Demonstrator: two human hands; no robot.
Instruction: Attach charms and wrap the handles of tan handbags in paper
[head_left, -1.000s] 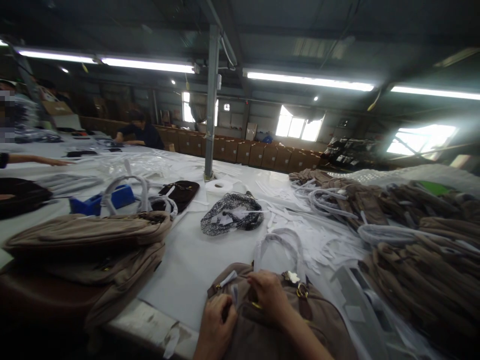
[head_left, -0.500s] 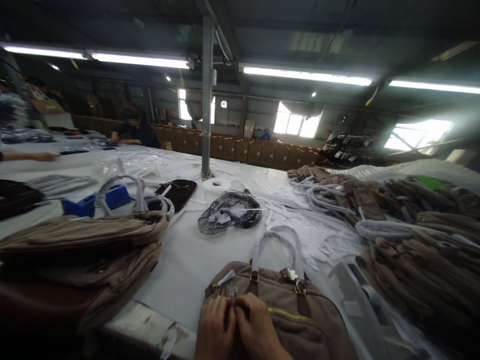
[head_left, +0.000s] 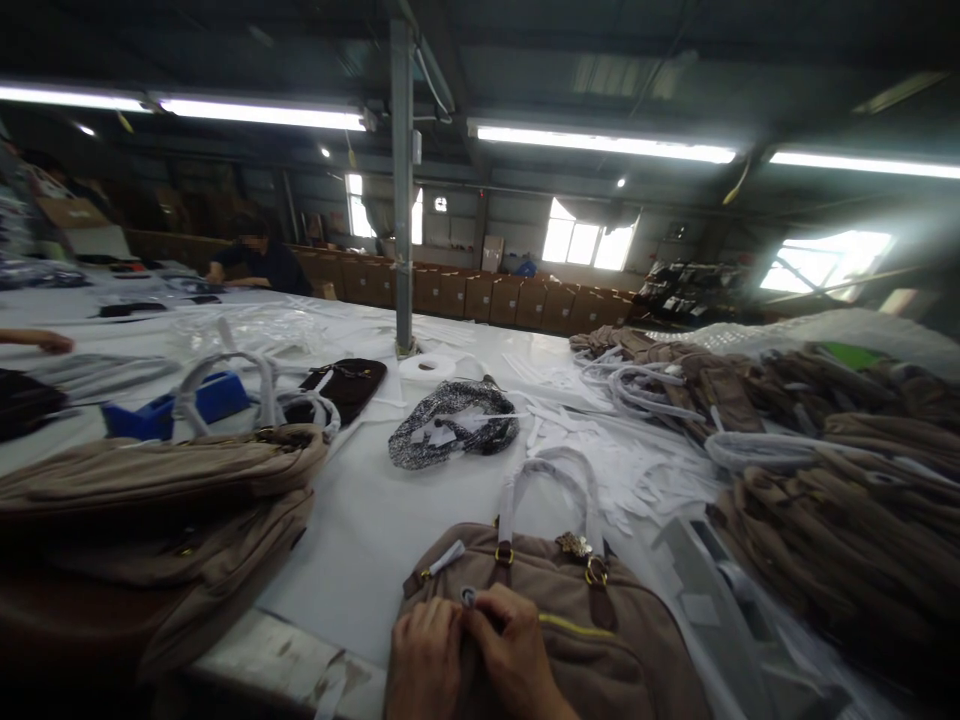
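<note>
A brown fabric handbag (head_left: 637, 640) lies at the table's near edge, its upright handles (head_left: 504, 500) wrapped in white material. At its left part, my right hand (head_left: 514, 640) is closed, thumb and forefinger pinching a small pale strip (head_left: 468, 597) whose rolled end shows above the fingertips. My left hand (head_left: 426, 650) lies on the bag just beside it, fingers bent and closed against the same spot; what they grip is hidden. A white-wrapped zipper pull (head_left: 448, 558) sits above my left hand. A yellow zipper (head_left: 576, 627) runs right of my hands, below a gold charm (head_left: 574, 544).
Stacked brown bags stand left (head_left: 165, 470) and right (head_left: 825, 540). A grey tape dispenser (head_left: 720, 590) is right of the handbag. Beyond lie a black-and-white speckled fabric piece (head_left: 420, 440), loose white strips (head_left: 592, 460) and a post (head_left: 403, 190). Other people work at far left.
The pale strip's end stands lower and looks more rolled between my fingers. My right hand has turned slightly. The whole view has shifted a little; the handbag stays put.
</note>
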